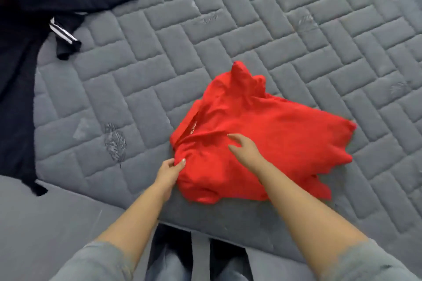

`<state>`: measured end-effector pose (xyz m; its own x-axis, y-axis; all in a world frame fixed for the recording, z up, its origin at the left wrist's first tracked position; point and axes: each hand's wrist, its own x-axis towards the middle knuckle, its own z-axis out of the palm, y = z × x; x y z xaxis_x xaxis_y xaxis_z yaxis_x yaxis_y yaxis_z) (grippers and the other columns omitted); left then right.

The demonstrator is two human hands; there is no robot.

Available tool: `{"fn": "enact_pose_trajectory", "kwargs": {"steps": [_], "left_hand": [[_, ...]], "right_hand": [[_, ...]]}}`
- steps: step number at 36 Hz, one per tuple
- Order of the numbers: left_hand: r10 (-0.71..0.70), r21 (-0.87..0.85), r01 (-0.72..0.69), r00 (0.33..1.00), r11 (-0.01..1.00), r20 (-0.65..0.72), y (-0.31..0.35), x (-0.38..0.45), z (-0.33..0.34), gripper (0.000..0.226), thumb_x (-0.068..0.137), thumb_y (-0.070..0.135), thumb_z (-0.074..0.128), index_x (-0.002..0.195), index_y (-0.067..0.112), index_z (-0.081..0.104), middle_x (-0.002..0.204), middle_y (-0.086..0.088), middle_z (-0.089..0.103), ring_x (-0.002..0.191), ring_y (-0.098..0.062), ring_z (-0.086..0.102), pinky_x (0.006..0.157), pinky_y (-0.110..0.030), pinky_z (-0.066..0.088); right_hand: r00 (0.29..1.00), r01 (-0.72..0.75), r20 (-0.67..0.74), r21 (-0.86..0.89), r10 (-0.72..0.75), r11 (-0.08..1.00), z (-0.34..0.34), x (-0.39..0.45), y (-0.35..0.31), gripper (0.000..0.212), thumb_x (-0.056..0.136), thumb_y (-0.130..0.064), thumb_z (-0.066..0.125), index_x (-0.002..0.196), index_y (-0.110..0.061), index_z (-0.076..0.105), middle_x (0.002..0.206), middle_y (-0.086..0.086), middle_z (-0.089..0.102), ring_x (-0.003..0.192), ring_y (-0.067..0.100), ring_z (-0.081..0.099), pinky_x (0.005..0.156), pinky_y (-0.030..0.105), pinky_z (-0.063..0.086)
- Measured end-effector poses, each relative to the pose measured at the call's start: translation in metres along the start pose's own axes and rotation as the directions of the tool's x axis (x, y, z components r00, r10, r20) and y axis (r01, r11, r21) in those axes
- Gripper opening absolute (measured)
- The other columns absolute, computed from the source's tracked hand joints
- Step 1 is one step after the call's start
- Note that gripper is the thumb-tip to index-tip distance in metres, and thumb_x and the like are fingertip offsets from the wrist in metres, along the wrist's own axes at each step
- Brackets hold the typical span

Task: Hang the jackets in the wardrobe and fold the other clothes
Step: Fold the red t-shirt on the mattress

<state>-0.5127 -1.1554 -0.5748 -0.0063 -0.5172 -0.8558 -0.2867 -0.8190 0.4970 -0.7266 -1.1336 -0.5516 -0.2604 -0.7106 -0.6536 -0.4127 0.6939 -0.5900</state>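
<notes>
Grey sleeves cover both upper forearms at the near edge of the head view; between them, the person's legs stand against the mattress edge.

Left hand: fingers and thumb curled, pinching the near-left edge of the red garment. The thumb lies on top of the fabric; the other fingers are tucked against or under the edge.

Right hand: fingers extended and loosely spread, held low over the middle of the red garment, holding nothing. Contact with the fabric cannot be confirmed.

Red garment: partly folded and bunched, lying on the grey quilted mattress close to its near edge, right of centre. A band along the left side carries small light lettering. One corner points away from the person; loose edges spread to the right.

Mattress: brick-pattern stitching, with faint leaf motifs at intervals.

Dark garment: black with white stripes, spread across the far-left corner of the mattress, well apart from the red garment. Its lower portion trails toward the near-left mattress edge.
</notes>
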Motion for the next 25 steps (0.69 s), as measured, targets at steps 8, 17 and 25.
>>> {"fn": "enact_pose_trajectory", "kwargs": {"steps": [8, 17, 25], "left_hand": [[0.050, 0.312, 0.048, 0.952, 0.949, -0.301, -0.051, 0.024, 0.017, 0.070, 0.082, 0.034, 0.077, 0.138, 0.003, 0.047, 0.138, -0.019, 0.049, 0.133, -0.032, 0.040, 0.116, -0.040, 0.025], [0.035, 0.042, -0.029, 0.988, 0.999, -0.150, -0.080, 0.032, 0.029, 0.023, 0.093, 0.027, 0.064, 0.113, 0.014, 0.063, 0.117, -0.008, 0.067, 0.102, -0.018, 0.061, 0.096, -0.032, 0.046], [-0.111, -0.354, 0.081, 0.992, 0.932, -0.066, -0.064, 0.007, 0.048, 0.035, 0.098, 0.036, 0.052, 0.123, 0.014, 0.061, 0.106, -0.001, 0.071, 0.085, -0.011, 0.069, 0.077, -0.030, 0.056]], "right_hand": [[0.796, -0.315, -0.055, 0.813, 0.603, 0.489, 0.032, -0.070, 0.143, 0.025, 0.097, 0.000, 0.045, 0.117, 0.002, 0.061, 0.106, 0.016, 0.064, 0.086, 0.018, 0.061, 0.075, 0.028, 0.049], [0.730, -0.088, 0.218, 0.970, 0.648, -0.226, 0.036, -0.089, 0.227, 0.035, 0.101, -0.031, 0.047, 0.121, -0.003, 0.054, 0.121, 0.011, 0.059, 0.120, 0.026, 0.053, 0.098, 0.038, 0.043], [0.782, 0.132, 0.131, 0.921, 0.609, -0.367, -0.037, -0.045, 0.211, 0.012, 0.095, -0.017, 0.055, 0.085, -0.020, 0.059, 0.068, -0.001, 0.070, 0.056, 0.011, 0.066, 0.052, 0.022, 0.055]]}}
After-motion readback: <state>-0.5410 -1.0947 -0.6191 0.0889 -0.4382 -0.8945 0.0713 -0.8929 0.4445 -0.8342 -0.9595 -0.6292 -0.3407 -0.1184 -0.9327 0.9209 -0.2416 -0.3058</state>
